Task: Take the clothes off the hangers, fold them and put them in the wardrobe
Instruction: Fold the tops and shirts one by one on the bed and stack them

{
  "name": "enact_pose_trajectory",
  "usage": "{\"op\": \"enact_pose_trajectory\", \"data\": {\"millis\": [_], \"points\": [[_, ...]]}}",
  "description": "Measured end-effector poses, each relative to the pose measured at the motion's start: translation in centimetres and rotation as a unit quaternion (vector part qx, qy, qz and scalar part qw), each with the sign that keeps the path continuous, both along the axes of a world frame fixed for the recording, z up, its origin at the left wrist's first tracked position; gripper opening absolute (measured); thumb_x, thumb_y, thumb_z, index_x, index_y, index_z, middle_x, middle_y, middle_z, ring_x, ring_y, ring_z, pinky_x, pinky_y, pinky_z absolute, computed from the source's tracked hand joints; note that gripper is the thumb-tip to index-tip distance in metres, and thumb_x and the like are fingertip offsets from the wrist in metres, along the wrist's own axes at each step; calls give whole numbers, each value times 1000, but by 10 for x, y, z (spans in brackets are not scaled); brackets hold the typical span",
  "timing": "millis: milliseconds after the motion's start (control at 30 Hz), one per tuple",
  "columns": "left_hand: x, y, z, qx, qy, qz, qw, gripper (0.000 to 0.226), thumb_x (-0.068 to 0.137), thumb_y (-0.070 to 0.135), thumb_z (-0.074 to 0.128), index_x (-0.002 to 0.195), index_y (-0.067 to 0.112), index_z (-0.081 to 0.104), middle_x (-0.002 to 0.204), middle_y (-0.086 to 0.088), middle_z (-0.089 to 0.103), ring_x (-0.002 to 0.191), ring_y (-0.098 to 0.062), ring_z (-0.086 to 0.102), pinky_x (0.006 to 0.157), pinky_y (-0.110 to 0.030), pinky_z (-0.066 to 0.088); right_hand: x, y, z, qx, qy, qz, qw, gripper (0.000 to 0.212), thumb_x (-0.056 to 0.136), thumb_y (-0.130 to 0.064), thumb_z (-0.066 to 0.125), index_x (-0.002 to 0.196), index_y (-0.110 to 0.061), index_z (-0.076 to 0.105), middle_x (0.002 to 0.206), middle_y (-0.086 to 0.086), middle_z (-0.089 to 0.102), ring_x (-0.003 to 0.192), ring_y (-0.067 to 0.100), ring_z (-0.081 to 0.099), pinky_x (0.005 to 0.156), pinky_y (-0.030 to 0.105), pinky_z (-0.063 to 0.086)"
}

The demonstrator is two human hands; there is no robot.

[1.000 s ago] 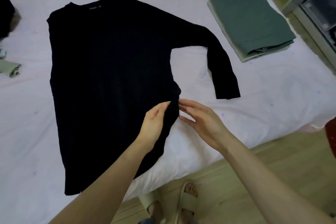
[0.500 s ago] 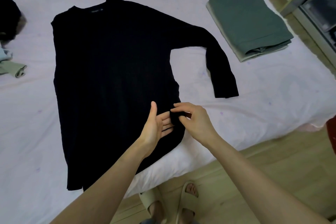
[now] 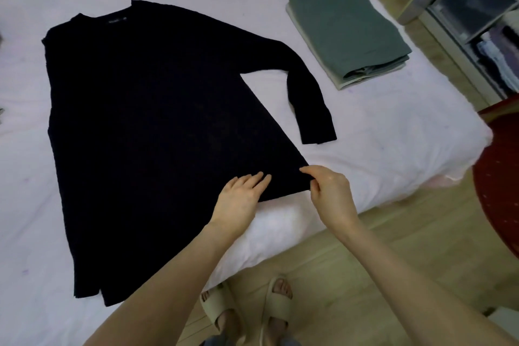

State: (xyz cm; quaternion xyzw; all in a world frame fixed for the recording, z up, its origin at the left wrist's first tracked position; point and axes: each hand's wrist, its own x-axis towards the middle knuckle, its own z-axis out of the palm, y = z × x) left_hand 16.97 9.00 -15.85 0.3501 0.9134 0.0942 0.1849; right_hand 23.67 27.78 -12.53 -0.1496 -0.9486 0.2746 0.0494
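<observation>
Black sweater (image 3: 157, 132): right hand (image 3: 331, 194) apparently pinches its hem corner; left hand (image 3: 238, 199) presses flat beside.

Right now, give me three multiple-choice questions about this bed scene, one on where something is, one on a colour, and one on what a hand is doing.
1. Where does the folded stack lie relative to the black sweater?
A. On top of it
B. On the bed to its right, apart from it
C. On the floor

2. What colour is the top garment of the folded stack?
A. Grey-green
B. Red
C. Yellow

3. What is the right hand doing?
A. Hanging idle above the floor
B. Holding a hanger
C. Pinching the sweater's hem corner

Answers: 1 B, white bed sheet shows between the sleeve and the stack. 2 A, its top surface is a muted grey-green. 3 C, thumb and fingers close on the hem corner, while the left hand rests flat on the fabric.
</observation>
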Motion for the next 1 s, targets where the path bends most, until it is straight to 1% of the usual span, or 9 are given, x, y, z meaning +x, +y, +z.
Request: {"op": "enact_pose_trajectory", "data": {"millis": [100,233,333,433,567,667,833,933,1000], "points": [[4,6,-7,-73,-59,-56,994,57,102,15,35,155,24,14,161,2,17,147,-17,18,121,-33,15,6,20,-26,101,-157,49,981,39,88,6,47,117,-12,66,88,11,71,78,30,64,69,40,52],[10,10,-17,-102,-74,-60,990,55,103,45,29,153,24,21,160,0,19,146,-20,20,116,-36,25,0,32,-47,147,-236,74,958,23,87,0,42,95,-9,60,82,8,64,73,28,56,58,35,36],[13,19,-25,-114,-6,-62,992,60,101,39,39,154,22,15,154,-4,24,134,-23,33,103,-34,38,-2,38,-62,91,-217,53,971,13,89,0,42,80,-10,45,81,3,48,70,24,46,58,31,29],[12,32,-36,-108,25,-37,993,61,100,27,43,154,21,14,137,-4,36,118,-23,44,89,-32,44,-4,35,-70,31,-183,73,980,16,86,1,47,86,-13,39,87,1,43,70,22,44,58,34,35],[9,40,-45,-35,12,-17,999,52,96,15,47,147,18,36,121,-3,50,103,-21,53,79,-30,45,-11,31,-61,50,-139,131,980,22,80,10,44,90,-10,47,87,8,48,67,25,45,58,39,41],[12,33,-43,75,11,-34,997,45,88,11,58,134,11,55,106,-5,59,91,-24,60,72,-30,48,-4,49,-55,78,-123,126,981,19,90,4,46,103,-5,56,99,13,50,79,28,47,66,38,40],[28,23,-55,-15,-22,-40,999,61,95,7,46,151,22,28,126,0,48,110,-19,47,91,-28,43,10,56,-68,123,-176,94,972,21,78,9,47,81,-11,44,82,6,41,70,22,40,52,29,26],[30,20,-56,51,-36,-15,998,49,96,7,49,143,18,44,122,-1,53,106,-18,50,93,-25,42,0,47,-76,127,-187,49,973,25,73,13,43,77,-12,42,80,4,41,75,21,40,55,30,25],[33,15,-58,105,-58,6,993,39,97,11,50,136,15,53,120,-2,57,106,-18,53,94,-24,41,1,50,-80,150,-129,37,980,29,66,17,49,71,-11,45,76,7,47,72,22,39,56,32,27]]}}
